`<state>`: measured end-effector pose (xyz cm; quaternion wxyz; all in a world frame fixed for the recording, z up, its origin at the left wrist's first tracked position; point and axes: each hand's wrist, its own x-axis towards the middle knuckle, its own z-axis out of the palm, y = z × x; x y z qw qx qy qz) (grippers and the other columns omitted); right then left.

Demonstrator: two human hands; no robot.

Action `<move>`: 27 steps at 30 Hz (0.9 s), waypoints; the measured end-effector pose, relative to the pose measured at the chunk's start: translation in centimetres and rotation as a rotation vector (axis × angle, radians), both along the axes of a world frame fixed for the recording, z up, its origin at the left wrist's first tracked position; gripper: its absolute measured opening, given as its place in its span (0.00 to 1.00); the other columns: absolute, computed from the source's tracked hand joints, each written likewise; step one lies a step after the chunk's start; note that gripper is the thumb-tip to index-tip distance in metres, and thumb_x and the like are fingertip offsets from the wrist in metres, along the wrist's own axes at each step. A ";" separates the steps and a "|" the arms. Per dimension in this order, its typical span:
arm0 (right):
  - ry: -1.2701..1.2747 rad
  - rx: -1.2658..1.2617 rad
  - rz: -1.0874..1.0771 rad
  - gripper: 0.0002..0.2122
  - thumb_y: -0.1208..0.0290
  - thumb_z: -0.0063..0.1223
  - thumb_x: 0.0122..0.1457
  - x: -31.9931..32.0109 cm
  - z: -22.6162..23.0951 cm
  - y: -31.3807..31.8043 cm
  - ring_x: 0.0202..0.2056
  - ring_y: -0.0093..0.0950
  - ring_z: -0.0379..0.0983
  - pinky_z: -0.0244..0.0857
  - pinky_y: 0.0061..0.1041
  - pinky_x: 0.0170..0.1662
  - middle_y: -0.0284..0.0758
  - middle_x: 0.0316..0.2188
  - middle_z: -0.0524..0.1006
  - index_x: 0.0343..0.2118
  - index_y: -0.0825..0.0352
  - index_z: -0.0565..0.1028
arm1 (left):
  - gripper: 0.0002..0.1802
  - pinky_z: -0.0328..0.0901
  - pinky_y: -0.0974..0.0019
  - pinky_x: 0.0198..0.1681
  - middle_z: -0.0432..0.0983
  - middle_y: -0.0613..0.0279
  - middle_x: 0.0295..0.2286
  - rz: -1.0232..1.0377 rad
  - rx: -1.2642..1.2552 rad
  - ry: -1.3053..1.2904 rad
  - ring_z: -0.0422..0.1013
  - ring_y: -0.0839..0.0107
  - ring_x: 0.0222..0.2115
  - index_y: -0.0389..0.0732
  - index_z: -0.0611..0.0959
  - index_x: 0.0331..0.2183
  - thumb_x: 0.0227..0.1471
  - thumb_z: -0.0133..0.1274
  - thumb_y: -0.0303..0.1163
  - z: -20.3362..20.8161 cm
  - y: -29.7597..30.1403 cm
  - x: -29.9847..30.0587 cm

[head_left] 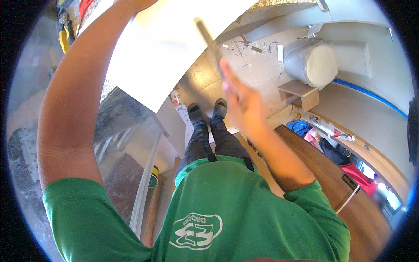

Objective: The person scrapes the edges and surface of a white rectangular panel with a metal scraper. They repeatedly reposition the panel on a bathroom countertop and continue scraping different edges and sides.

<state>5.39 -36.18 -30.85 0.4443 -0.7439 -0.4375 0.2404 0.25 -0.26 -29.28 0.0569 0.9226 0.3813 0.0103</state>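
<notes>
A large white sheet or panel (144, 61) lies before me, its surface washed out by glare. At the upper edge of the picture, my left hand (134, 3) is on or just over this panel, its fingers cut off by the frame. My right hand (243, 102) is closed round a long, narrow, flat tool that looks like a file (205, 32). Both hand and tool are smeared by motion. The tool slants up and left, its far end overlapping the panel's right edge; whether it touches there I cannot tell.
Yellow-handled (64, 41) and red-handled (84, 8) tools lie at the upper left. Scraps litter the tiled floor (244, 65) near a toilet (321, 63) and a small open wooden box (301, 94). A brown door (305, 161) stands at my right; people in red and blue clothing show beyond.
</notes>
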 end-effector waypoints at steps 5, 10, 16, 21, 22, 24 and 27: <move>-0.051 0.119 0.002 0.24 0.73 0.48 0.69 0.7 -1.3 1.2 0.21 0.27 0.71 0.69 0.29 0.32 0.44 0.24 0.79 0.67 0.46 0.69 | 0.46 0.30 0.44 0.74 0.44 0.55 0.72 0.005 -0.003 -0.028 0.36 0.49 0.73 0.58 0.60 0.71 0.60 0.40 0.71 0.1 -0.2 -0.1; -0.087 0.001 -0.023 0.25 0.77 0.48 0.69 5.1 -1.1 5.6 0.21 0.28 0.72 0.70 0.28 0.34 0.45 0.27 0.81 0.67 0.46 0.69 | 0.46 0.30 0.44 0.74 0.44 0.55 0.72 -0.002 0.013 -0.018 0.37 0.49 0.73 0.58 0.60 0.71 0.60 0.40 0.71 0.1 0.1 0.2; -0.051 0.187 0.029 0.26 0.78 0.47 0.68 -0.8 -1.1 -0.7 0.27 0.26 0.76 0.72 0.28 0.36 0.44 0.35 0.84 0.67 0.46 0.69 | 0.45 0.30 0.44 0.74 0.45 0.56 0.72 0.008 0.005 -0.033 0.36 0.50 0.73 0.58 0.60 0.70 0.60 0.41 0.70 0.1 0.0 0.1; -0.017 -0.110 -0.040 0.27 0.78 0.47 0.68 2.8 -0.7 2.8 0.33 0.30 0.82 0.73 0.28 0.41 0.51 0.42 0.82 0.68 0.47 0.67 | 0.45 0.30 0.45 0.74 0.43 0.56 0.72 0.009 -0.001 -0.016 0.36 0.50 0.73 0.58 0.60 0.71 0.60 0.40 0.69 0.4 -0.2 0.2; -0.041 -0.111 -0.045 0.27 0.78 0.47 0.68 3.8 -0.6 4.1 0.33 0.31 0.82 0.73 0.28 0.41 0.52 0.42 0.82 0.68 0.47 0.66 | 0.45 0.30 0.45 0.74 0.43 0.56 0.72 0.006 0.001 -0.017 0.36 0.50 0.73 0.58 0.60 0.71 0.60 0.40 0.70 0.4 -0.2 0.2; -0.021 -0.135 -0.048 0.27 0.78 0.48 0.68 3.6 0.0 4.2 0.33 0.33 0.82 0.73 0.28 0.41 0.53 0.41 0.82 0.68 0.47 0.66 | 0.45 0.30 0.44 0.74 0.43 0.56 0.72 0.001 0.006 -0.018 0.36 0.50 0.73 0.58 0.59 0.71 0.60 0.39 0.70 0.5 -0.2 0.2; 0.032 -0.126 -0.021 0.28 0.78 0.48 0.67 0.6 0.9 1.3 0.32 0.36 0.82 0.73 0.28 0.41 0.53 0.41 0.82 0.68 0.47 0.66 | 0.45 0.31 0.44 0.74 0.44 0.56 0.72 0.006 0.022 -0.001 0.36 0.49 0.73 0.58 0.60 0.71 0.60 0.39 0.70 0.4 -0.2 0.2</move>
